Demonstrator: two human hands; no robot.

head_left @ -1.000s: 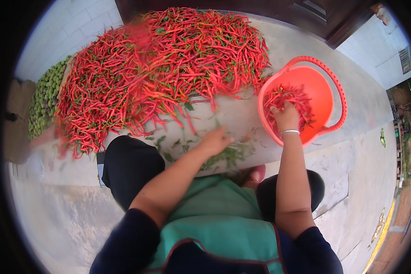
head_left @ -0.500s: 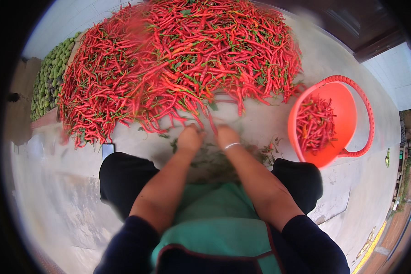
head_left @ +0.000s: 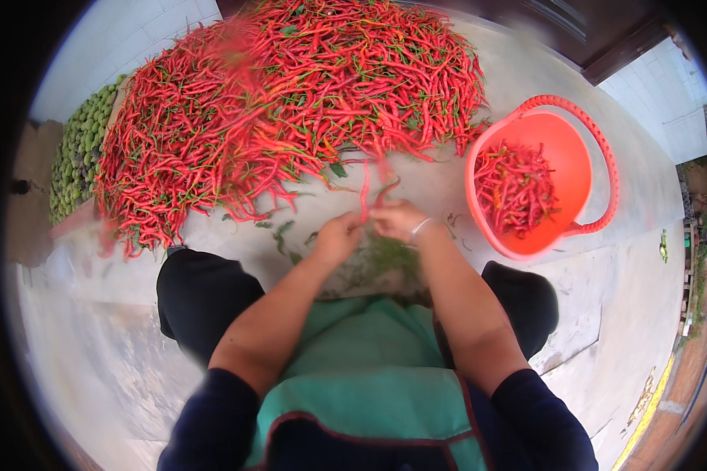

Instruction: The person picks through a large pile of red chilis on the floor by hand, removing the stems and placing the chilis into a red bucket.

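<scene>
Low in front of me, near the pile's front edge, my two hands almost meet. My left hand (head_left: 339,239) is closed, its fingertips pinching the lower end of a long red chili pepper (head_left: 364,188) that points away from me. Closed as well, my right hand (head_left: 399,220) has a darker, curved chili pepper (head_left: 387,190) sticking out from its fingers. A pale bracelet circles that wrist. Beyond both hands spreads a big heap of red chili peppers (head_left: 353,86) with green stems and some leaves. To the right stands a coral-red basket (head_left: 577,177) partly filled with red chili peppers (head_left: 517,188).
Green stems and leaves (head_left: 389,263) lie scattered on the concrete floor (head_left: 110,314) beneath my hands. My dark-clad knees (head_left: 204,286) flank them. A pile of round green produce (head_left: 82,145) lies at far left. The basket's looped handle (head_left: 614,169) arches to the right.
The view has shifted slightly, so pile and basket sit a bit further left. My right hand has turned inward toward the left, and a darker, curved chili pepper now shows at its fingers.
</scene>
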